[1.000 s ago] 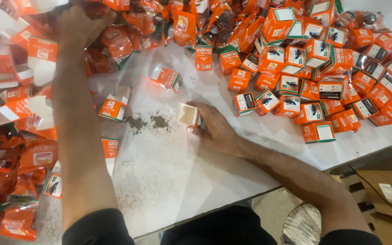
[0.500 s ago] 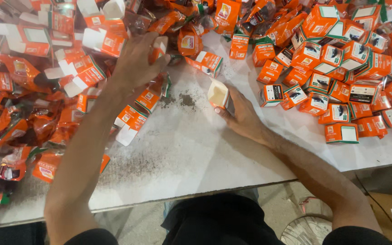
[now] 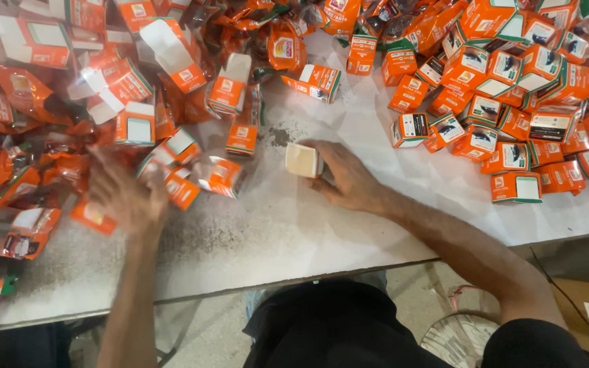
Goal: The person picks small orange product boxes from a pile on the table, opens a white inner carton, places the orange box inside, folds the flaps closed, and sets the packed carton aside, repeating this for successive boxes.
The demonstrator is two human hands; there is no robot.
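Note:
My right hand (image 3: 345, 178) rests on the white table (image 3: 294, 232) and grips a small open carton (image 3: 303, 160) whose pale inside faces me. My left hand (image 3: 125, 194) is blurred with motion at the left, over orange foil pouches (image 3: 18, 232) and flattened orange-and-white cartons (image 3: 172, 184); its fingers are curled near an orange pouch, and I cannot tell whether it holds one. A patch of dark powder (image 3: 279, 136) lies on the table just left of the held carton.
A heap of closed orange cartons (image 3: 512, 102) covers the right side of the table. Open, empty cartons and pouches pile up at the left and back. Below the table edge stand a brown cardboard box (image 3: 581, 313) and a round wire object (image 3: 458, 337).
My left hand has pulled back from the far pile toward me and to the left. My right hand has stayed on the small open carton.

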